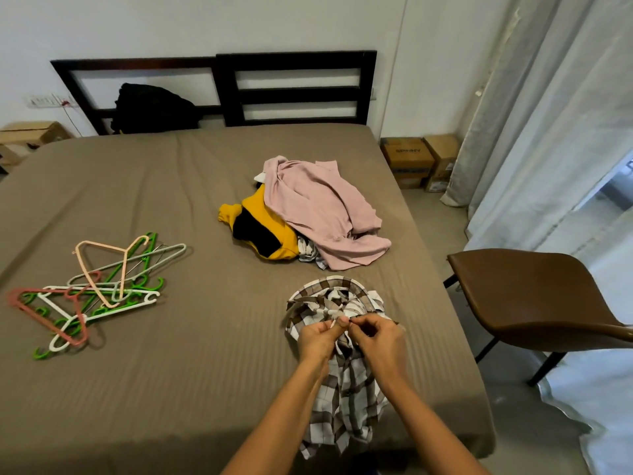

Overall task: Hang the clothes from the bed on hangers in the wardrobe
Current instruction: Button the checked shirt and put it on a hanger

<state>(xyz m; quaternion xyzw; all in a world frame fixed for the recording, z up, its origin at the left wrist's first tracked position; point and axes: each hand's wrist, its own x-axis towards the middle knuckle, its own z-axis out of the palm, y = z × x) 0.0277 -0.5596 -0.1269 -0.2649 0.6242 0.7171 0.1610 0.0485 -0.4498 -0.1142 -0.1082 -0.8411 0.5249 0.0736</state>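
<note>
A brown and white checked shirt (342, 392) lies on the near right part of the bed (171, 389), its collar away from me. My left hand (317, 337) and my right hand (380, 341) both pinch the shirt's front just below the collar, fingertips close together. Further back lies a heap of clothes: a pink garment (318, 207) on top, a yellow and black one (263, 231) under its left side. Several plastic hangers (99, 289) in green, white, pink and grey lie tangled on the left of the bed. No wardrobe is in view.
A brown chair (534, 293) stands close to the bed's right side. Cardboard boxes (418, 162) sit by the wall behind it, and pale curtains (555, 114) hang on the right. A black bag (154, 109) leans on the dark headboard (298, 66).
</note>
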